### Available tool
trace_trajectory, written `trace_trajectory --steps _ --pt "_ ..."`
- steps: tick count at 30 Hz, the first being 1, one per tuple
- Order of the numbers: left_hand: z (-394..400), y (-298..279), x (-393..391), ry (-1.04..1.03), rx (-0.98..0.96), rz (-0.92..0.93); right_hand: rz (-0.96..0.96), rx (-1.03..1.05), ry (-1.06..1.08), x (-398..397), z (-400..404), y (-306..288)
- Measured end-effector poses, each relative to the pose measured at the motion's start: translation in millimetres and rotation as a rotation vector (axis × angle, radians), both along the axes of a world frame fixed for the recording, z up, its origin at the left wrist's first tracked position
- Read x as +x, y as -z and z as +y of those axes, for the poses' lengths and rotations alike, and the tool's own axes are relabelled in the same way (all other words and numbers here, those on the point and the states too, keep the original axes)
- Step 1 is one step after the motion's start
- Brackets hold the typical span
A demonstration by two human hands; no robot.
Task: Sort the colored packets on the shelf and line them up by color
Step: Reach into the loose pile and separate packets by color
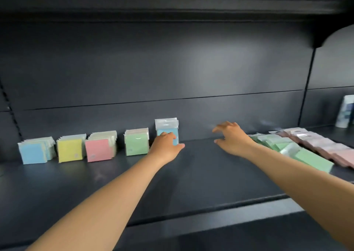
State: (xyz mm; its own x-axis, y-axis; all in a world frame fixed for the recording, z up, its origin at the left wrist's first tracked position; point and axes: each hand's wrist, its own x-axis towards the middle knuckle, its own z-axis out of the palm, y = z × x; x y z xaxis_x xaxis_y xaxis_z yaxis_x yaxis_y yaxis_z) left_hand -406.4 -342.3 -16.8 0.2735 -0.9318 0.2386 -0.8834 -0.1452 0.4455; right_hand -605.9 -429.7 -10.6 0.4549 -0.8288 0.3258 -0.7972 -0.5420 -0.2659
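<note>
My left hand [166, 145] holds glossy square blue packets [167, 131] upright at the matte shelf's [201, 174] back edge; my right hand [232, 138] hovers beside them, fingers spread wide.

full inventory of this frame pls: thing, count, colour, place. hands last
blue stack: 1, light blue, upright, far left of the row
yellow stack: 1, yellow, upright, right of it
pink stack: 1, pink, upright, third in the row
green stack: 1, green, upright, fourth in the row
blue packets: 1 small stack, light blue with clear tops, upright, right end of the row
green packets: 1 fanned row, green, lying flat at right
pink packets: 1 fanned row, dusty pink, flat, right of the green
white item: 1, white and blue, blurred, far right
shelf: 1, dark grey
left hand: holds the blue packets
right hand: open, above the shelf, holds nothing
</note>
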Motion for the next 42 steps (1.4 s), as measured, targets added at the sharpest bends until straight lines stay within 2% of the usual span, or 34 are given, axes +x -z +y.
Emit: trace_trajectory --steps 7,12,19,23,26,30,34,35,39,42 --pt "33.7 0.5 -71.2 0.037 -0.01 0.049 0.099 -0.029 0.015 -85.7 44.5 -12.8" --pt "26.0 -4.9 -112.9 0.065 -0.019 0.002 0.06 -0.003 0.051 -133.7 42.8 -24.8" --pt "-35.2 -22.5 -150.8 0.075 0.013 -0.263 0.058 0.022 0.034 -176.4 -24.4 -21.7" --pt "-85.9 -25.0 -166.9 0.054 0.153 -0.372 0.087 0.058 -0.046 -188.2 -80.1 -17.1" --pt "-121.5 -17.3 -176.8 0.033 0.244 -0.376 0.144 0.084 -0.115 -189.9 -117.7 -14.6" --pt "-159.5 -0.8 -183.4 -0.129 0.349 -0.173 0.183 0.121 -0.217 -182.2 -164.1 -9.5" --pt "-182.6 17.8 -183.8 -0.281 0.407 0.336 0.188 0.195 -0.293 -169.9 -191.0 0.7" --pt "-187.0 23.6 -182.5 -0.29 0.405 0.409 0.201 0.209 -0.309 -167.1 -195.3 3.9" --pt "-198.1 41.9 -169.1 -0.329 0.343 0.481 0.222 0.285 -0.344 -161.5 -206.1 11.0" --pt "-194.5 45.8 -155.3 -0.318 0.229 0.729 0.234 0.312 -0.347 -155.5 -210.2 15.6"
